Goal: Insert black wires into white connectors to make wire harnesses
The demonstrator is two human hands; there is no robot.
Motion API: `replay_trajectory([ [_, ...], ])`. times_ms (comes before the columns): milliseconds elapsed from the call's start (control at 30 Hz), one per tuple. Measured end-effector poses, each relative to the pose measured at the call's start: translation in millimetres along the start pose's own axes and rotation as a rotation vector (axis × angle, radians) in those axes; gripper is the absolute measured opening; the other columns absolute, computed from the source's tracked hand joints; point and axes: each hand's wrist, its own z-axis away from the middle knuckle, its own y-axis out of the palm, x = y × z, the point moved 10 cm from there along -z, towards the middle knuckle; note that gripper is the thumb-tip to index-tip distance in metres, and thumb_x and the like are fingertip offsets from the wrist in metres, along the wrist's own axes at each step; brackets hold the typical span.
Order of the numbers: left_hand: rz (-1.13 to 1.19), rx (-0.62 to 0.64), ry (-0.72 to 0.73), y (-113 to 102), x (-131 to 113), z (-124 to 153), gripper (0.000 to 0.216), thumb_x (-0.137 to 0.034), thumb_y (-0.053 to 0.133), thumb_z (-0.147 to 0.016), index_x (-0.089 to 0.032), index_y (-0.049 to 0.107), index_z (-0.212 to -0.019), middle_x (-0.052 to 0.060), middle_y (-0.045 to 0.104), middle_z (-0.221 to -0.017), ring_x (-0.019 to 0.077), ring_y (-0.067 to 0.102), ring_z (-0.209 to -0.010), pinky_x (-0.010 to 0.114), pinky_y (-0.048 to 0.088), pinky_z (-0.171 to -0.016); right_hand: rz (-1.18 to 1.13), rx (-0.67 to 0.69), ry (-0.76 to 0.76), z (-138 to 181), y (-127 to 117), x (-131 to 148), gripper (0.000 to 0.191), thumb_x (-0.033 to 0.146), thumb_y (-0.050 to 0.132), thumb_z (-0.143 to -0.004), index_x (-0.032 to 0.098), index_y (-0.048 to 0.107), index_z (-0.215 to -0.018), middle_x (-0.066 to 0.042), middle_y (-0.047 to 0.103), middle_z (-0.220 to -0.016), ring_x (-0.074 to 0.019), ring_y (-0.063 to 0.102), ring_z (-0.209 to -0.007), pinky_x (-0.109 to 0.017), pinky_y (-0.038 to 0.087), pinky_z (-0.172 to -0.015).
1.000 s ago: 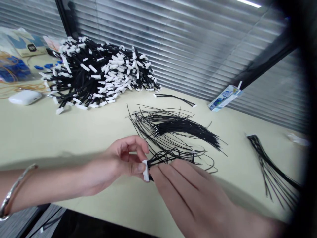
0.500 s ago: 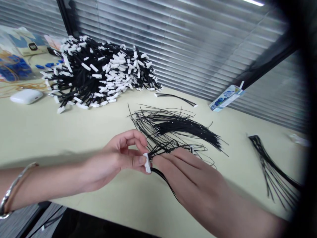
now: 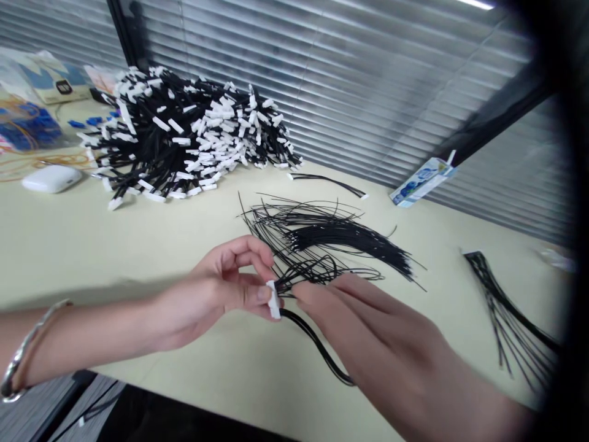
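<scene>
My left hand pinches a white plastic connector between thumb and fingers. Several black wires come out of the connector's lower part, curve down to the right and pass behind my right hand. More black wires leave its upper part towards the loose wires behind. The right hand's fingers are bent and pressed together just right of the connector, a small gap from it. Its fingertips are mostly hidden, so what they pinch cannot be made out. Beyond both hands lies a spread bundle of loose black wires.
A big heap of black cables with white connectors lies at the back left. Near it are a white earbud case and a bag of blue parts. One finished-looking cable, a small carton and another wire bundle lie farther right.
My right hand has shifted slightly right, away from the connector, so more of the lower wires show. The left hand keeps its hold on the connector.
</scene>
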Motion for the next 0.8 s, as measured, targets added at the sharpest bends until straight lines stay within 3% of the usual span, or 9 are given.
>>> replay_trajectory([
  [133, 0.018, 0.004, -0.003, -0.2, 0.2, 0.0, 0.023, -0.003, 0.067, -0.077, -0.019, 0.057, -0.092, -0.003, 0.058, -0.087, 0.0120, 0.063, -0.069, 0.029, 0.058, -0.070, -0.184, 0.178, 0.193, 16.5, 17.6, -25.2, 0.027, 0.009, 0.043, -0.090, 0.022, 0.058, -0.109, 0.000, 0.067, -0.093, -0.0142, 0.060, -0.074, -0.026, 0.047, -0.058],
  [267, 0.049, 0.029, -0.016, 4.4, 1.3, 0.7, 0.023, -0.003, 0.067, -0.076, -0.018, 0.057, -0.090, -0.003, 0.057, -0.086, 0.0112, 0.062, -0.070, 0.029, 0.059, -0.069, -0.271, 0.122, 0.279, 16.5, 16.6, -33.5, 0.022, 0.011, 0.050, -0.089, 0.025, 0.056, -0.106, 0.003, 0.067, -0.094, -0.0117, 0.061, -0.075, -0.024, 0.045, -0.060],
  [367, 0.063, 0.037, -0.020, 5.7, 1.4, 1.2, 0.024, -0.002, 0.067, -0.075, -0.018, 0.058, -0.090, -0.003, 0.057, -0.086, 0.0110, 0.062, -0.070, 0.028, 0.059, -0.068, -0.311, 0.033, 0.254, 8.2, 12.4, -28.3, 0.017, 0.010, 0.050, -0.090, 0.022, 0.055, -0.101, 0.003, 0.067, -0.086, -0.0120, 0.060, -0.070, -0.026, 0.043, -0.058],
  [567, 0.066, 0.057, -0.018, 6.5, 1.0, 1.4, 0.023, -0.002, 0.067, -0.076, -0.018, 0.059, -0.091, -0.002, 0.056, -0.087, 0.0110, 0.062, -0.070, 0.028, 0.060, -0.067, -0.318, 0.008, 0.163, 3.1, 11.9, -16.2, 0.018, 0.003, 0.047, -0.089, 0.020, 0.053, -0.088, 0.004, 0.065, -0.085, -0.0117, 0.060, -0.075, -0.027, 0.041, -0.070],
  [800, 0.061, 0.050, -0.016, 7.3, 0.7, 1.2, 0.022, -0.003, 0.067, -0.076, -0.018, 0.058, -0.090, -0.002, 0.056, -0.086, 0.0109, 0.061, -0.070, 0.027, 0.059, -0.067, -0.310, -0.034, 0.145, 2.1, 6.3, -13.6, 0.017, 0.003, 0.046, -0.088, 0.016, 0.053, -0.098, 0.002, 0.062, -0.079, -0.0136, 0.057, -0.073, -0.027, 0.040, -0.066],
])
